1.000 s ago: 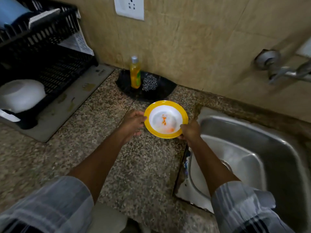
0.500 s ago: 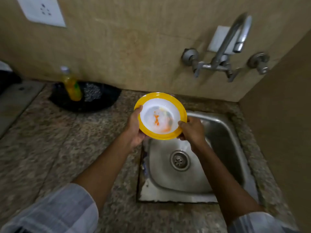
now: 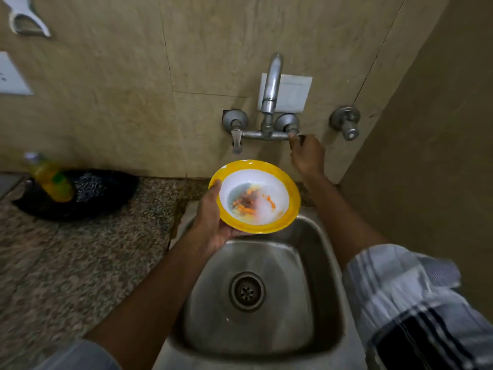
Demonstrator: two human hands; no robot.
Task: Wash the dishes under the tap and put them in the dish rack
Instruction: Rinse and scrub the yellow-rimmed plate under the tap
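A yellow-rimmed white bowl point(image 3: 254, 196) with orange food smears is held over the back edge of the steel sink point(image 3: 314, 263). My left hand point(image 3: 210, 220) grips the bowl from below at its left rim. Water and foam lie in the bowl's bottom. My right hand point(image 3: 305, 156) has its fingers closed around the right handle of the wall tap point(image 3: 270, 102). The tap's spout points out above the bowl. The dish rack is out of view.
On the granite counter point(image 3: 80, 263) to the left sits a black dish point(image 3: 80, 198) with a yellow soap bottle point(image 3: 50, 180) and a steel scrubber point(image 3: 88, 182). A second valve point(image 3: 346, 124) is on the wall at right. A side wall closes off the right.
My right hand has let go of the bowl and gone up to the tap handle. The bowl, now in my left hand alone, has moved over the sink and has water in it.
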